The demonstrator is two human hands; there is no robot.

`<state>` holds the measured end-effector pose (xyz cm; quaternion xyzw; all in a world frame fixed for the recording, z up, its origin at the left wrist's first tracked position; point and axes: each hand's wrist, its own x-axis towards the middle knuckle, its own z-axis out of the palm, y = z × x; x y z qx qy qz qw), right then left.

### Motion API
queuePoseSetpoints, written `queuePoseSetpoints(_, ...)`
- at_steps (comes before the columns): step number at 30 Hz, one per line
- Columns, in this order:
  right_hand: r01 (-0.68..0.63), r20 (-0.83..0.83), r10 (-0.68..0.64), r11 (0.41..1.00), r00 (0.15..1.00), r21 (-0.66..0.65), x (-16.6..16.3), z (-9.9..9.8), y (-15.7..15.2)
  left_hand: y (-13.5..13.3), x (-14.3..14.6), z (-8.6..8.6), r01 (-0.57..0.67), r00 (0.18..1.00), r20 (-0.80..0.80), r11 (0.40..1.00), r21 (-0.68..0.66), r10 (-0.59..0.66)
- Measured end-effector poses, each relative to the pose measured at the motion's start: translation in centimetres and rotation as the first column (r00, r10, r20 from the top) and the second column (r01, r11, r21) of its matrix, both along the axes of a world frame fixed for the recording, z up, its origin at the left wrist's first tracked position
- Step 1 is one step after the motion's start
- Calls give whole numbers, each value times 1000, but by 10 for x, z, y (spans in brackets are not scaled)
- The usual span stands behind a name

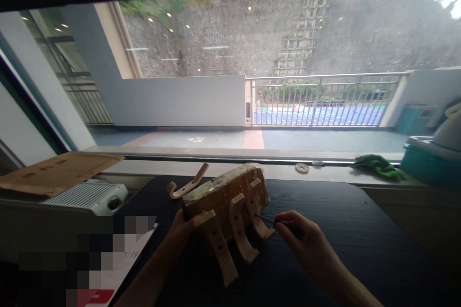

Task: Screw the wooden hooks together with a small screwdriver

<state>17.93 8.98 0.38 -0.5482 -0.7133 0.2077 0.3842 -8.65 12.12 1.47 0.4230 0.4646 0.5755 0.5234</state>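
A wooden board [219, 192] with three wooden hooks [239, 228] fixed to its face stands tilted on a black table [360, 230]. My left hand [183, 230] grips the board's near left end. My right hand [302, 240] pinches a small dark screwdriver [273, 221], its tip at the rightmost hook. A loose wooden hook [187, 183] lies on the table just behind the board.
A white heater-like device [90, 195] and flat cardboard [54, 170] sit to the left. Papers [118, 268] lie at the near left. On the window sill are a tape roll [301, 168], a green cloth [378, 165] and a teal box [430, 163].
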Motion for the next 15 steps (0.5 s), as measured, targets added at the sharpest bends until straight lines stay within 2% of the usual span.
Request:
queuePoseSetpoints(2,-55,220,13,981,976,188,2,-2,-2,1,0,-1,-3,1000,7,1000,1,3)
queuePoseSetpoints(4,-165,411,-3,913,912,373,4,-4,-3,1,0,-2,8,1000,13,1000,16,-9)
queuePoseSetpoints(6,-244,501,-16,859,865,449,4,-7,-4,0,-1,-2,19,1000,23,999,33,-20)
queuePoseSetpoints(7,-257,511,-15,852,859,456,3,-7,-4,0,-1,-1,21,999,27,999,36,-22)
queuePoseSetpoints(9,-233,474,-7,865,881,445,1,-9,-4,-2,0,1,24,999,30,999,32,-25)
queuePoseSetpoints(11,-163,370,11,910,929,382,-2,-10,-4,-3,0,3,35,999,25,999,21,-36)
queuePoseSetpoints(13,-69,203,22,971,979,228,-4,-9,-2,-3,0,4,48,999,18,999,11,-48)
queuePoseSetpoints(15,-16,25,15,1000,1000,24,-3,-8,0,-3,0,5,51,999,9,999,7,-51)
